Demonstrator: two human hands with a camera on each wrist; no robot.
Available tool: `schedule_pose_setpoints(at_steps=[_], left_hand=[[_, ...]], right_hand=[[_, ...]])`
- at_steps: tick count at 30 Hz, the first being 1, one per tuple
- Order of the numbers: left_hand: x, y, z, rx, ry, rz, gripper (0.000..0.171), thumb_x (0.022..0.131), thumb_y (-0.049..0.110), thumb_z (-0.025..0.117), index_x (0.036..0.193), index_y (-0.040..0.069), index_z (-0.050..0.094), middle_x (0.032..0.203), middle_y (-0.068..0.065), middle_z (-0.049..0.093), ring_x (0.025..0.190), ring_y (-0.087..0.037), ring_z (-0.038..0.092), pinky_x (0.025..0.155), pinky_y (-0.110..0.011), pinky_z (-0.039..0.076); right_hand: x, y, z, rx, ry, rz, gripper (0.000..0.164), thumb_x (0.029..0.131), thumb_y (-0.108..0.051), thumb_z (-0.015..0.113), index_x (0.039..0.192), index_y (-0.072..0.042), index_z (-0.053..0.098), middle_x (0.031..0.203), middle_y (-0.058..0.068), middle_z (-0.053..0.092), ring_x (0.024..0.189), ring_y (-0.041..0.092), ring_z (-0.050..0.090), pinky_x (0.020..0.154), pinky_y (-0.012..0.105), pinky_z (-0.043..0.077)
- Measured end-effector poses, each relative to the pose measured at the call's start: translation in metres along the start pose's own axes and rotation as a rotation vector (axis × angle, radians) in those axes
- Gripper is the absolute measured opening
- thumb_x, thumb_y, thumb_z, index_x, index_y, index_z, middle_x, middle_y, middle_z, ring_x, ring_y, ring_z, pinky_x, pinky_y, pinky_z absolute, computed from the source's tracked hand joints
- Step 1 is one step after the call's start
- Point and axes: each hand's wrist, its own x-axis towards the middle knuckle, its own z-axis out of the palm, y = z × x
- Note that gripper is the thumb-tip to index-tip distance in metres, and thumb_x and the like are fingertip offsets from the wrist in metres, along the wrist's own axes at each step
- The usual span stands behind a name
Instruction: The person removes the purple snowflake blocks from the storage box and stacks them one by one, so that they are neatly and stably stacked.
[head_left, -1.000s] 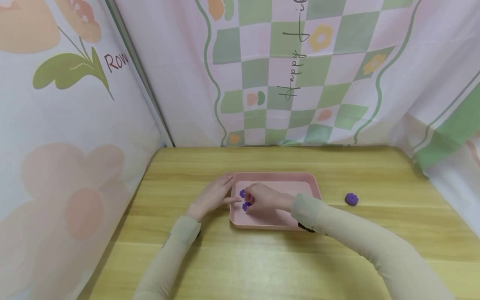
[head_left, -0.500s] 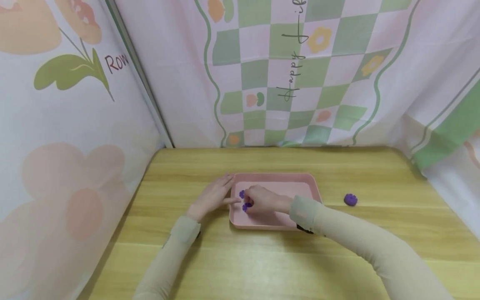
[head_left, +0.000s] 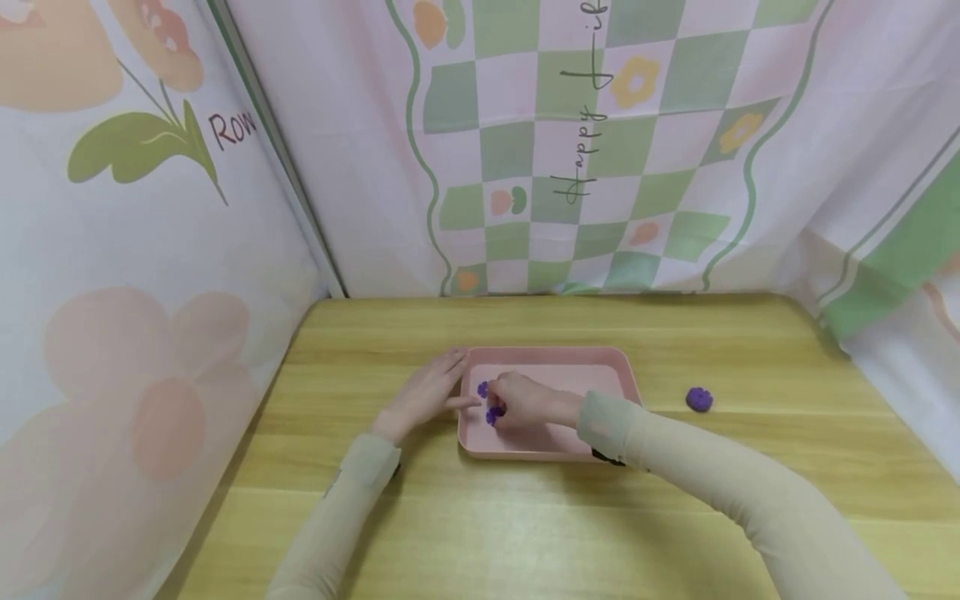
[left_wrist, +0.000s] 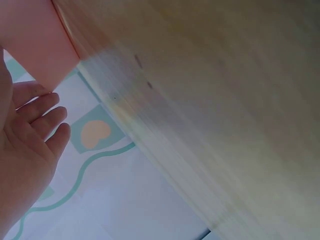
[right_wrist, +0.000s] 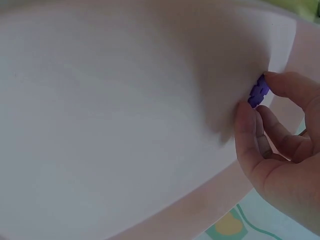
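Note:
My right hand reaches into the pink tray near its left end. Its thumb and fingertips pinch a small purple flower-shaped piece, seen nearly edge-on in the right wrist view. In the head view, one purple flower piece shows at the fingertips and a second purple flower piece by the thumb. My left hand lies along the tray's left rim, fingers extended, thumb pointing over the edge. The left wrist view has this hand's fingertips against the tray's outer side.
On the wooden table, right of the tray, sits a purple flower-shaped clump. A patterned curtain hangs along the far edge, with more printed cloth at the left.
Both hands keep nearly the same places; the right hand's fingers have shifted only slightly at the purple pieces. The view has drifted a little.

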Motion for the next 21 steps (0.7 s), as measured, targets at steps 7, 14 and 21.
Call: schedule_pose_setpoints(at_steps=[7, 14, 21], left_hand=[[0.0, -0.0006, 0.002, 0.002, -0.014, -0.016, 0.086, 0.091, 0.052, 0.063, 0.151, -0.002, 0.034, 0.157, -0.024, 0.036, 0.147, -0.037, 0.035, 0.123, -0.052, 0.031], [0.0005, -0.001, 0.0014, -0.004, -0.012, -0.011, 0.086, 0.092, 0.053, 0.062, 0.151, -0.002, 0.033, 0.157, -0.024, 0.036, 0.147, -0.038, 0.035, 0.124, -0.052, 0.031], [0.0003, -0.0011, 0.0011, -0.001, 0.014, 0.007, 0.084, 0.091, 0.051, 0.063, 0.149, -0.004, 0.036, 0.155, -0.026, 0.039, 0.146, -0.039, 0.037, 0.123, -0.052, 0.032]], right_hand=[[0.0012, 0.0012, 0.001, -0.021, -0.008, 0.005, 0.019, 0.076, -0.004, 0.077, 0.092, -0.003, 0.068, 0.087, 0.006, 0.068, 0.078, 0.014, 0.06, 0.075, 0.026, 0.058], [0.0026, -0.0002, -0.0002, -0.035, -0.021, 0.025, 0.018, 0.076, -0.002, 0.076, 0.091, -0.004, 0.067, 0.087, 0.005, 0.067, 0.078, 0.013, 0.058, 0.075, 0.026, 0.058], [-0.0004, -0.0044, -0.0036, -0.028, -0.021, -0.008, 0.017, 0.075, 0.001, 0.072, 0.091, -0.001, 0.066, 0.085, 0.008, 0.069, 0.074, 0.013, 0.06, 0.072, 0.025, 0.058]])
